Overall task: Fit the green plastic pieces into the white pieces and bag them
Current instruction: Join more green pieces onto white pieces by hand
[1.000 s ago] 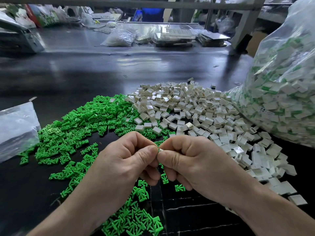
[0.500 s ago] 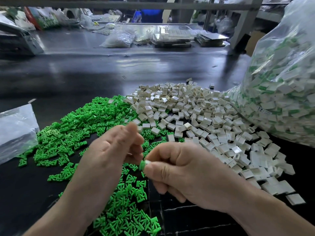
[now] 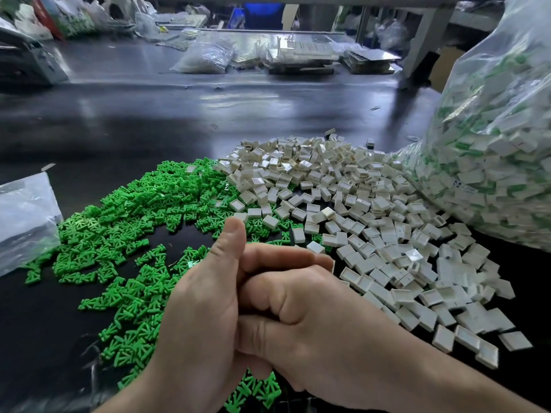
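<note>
My left hand (image 3: 202,308) stands on edge with its thumb up and its fingers stretched out to the right. My right hand (image 3: 322,323) is curled into a fist, its knuckles pushed into the left palm. The piece it pinched a moment ago is hidden between the two hands. Loose green plastic pieces (image 3: 125,222) cover the black table on the left and under my wrists. A heap of white square pieces (image 3: 372,210) spreads out on the right. The big clear bag (image 3: 492,144) at the far right holds many white pieces fitted with green.
A flat clear plastic bag (image 3: 24,216) lies at the left edge. Beyond the piles runs bare dark table (image 3: 179,120), with more bags and stacked trays (image 3: 301,58) along the back. A grey post (image 3: 423,40) stands at the back right.
The hands were pinching a piece between their fingertips, then the right hand held it alone, green end showing. Now the right fist has pushed into the left palm and the piece is hidden.
</note>
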`<action>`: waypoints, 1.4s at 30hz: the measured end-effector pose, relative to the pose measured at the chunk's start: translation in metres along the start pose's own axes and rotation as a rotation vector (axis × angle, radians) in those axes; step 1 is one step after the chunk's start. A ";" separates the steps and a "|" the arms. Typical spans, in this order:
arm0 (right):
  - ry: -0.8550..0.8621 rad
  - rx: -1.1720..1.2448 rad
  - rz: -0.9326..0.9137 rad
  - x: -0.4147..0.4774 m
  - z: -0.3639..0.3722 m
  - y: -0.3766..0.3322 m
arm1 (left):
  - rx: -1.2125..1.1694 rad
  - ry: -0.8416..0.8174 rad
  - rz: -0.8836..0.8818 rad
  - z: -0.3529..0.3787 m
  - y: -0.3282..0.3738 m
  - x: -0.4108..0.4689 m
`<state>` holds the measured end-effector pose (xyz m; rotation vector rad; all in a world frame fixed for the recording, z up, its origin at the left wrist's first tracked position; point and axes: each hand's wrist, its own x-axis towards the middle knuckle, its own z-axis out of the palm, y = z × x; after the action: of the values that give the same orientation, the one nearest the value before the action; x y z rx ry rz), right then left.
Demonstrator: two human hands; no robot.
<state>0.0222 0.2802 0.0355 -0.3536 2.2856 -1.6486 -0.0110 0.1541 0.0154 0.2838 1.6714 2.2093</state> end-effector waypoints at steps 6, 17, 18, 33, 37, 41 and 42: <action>-0.019 0.018 -0.030 0.000 -0.004 0.004 | 0.024 -0.093 0.059 -0.005 -0.002 -0.003; -0.019 0.582 0.058 0.007 -0.038 0.024 | 0.545 -0.132 0.542 -0.036 -0.002 0.011; -0.034 0.589 0.061 0.008 -0.037 0.025 | 0.570 -0.124 0.572 -0.036 -0.002 0.012; -0.041 1.138 -0.084 0.014 -0.075 0.047 | 1.422 0.093 0.253 -0.041 -0.001 0.012; 0.298 0.700 0.044 0.010 -0.084 0.045 | 1.687 0.043 0.181 -0.039 -0.009 0.012; 0.511 -0.584 0.156 0.008 -0.076 0.052 | 1.750 0.048 0.221 -0.038 -0.011 0.014; 0.474 -0.725 0.186 0.011 -0.070 0.052 | 1.756 0.046 0.232 -0.038 -0.012 0.015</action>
<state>-0.0154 0.3536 0.0059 0.1267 3.1097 -0.8186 -0.0366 0.1290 -0.0075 0.7944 3.1487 0.1973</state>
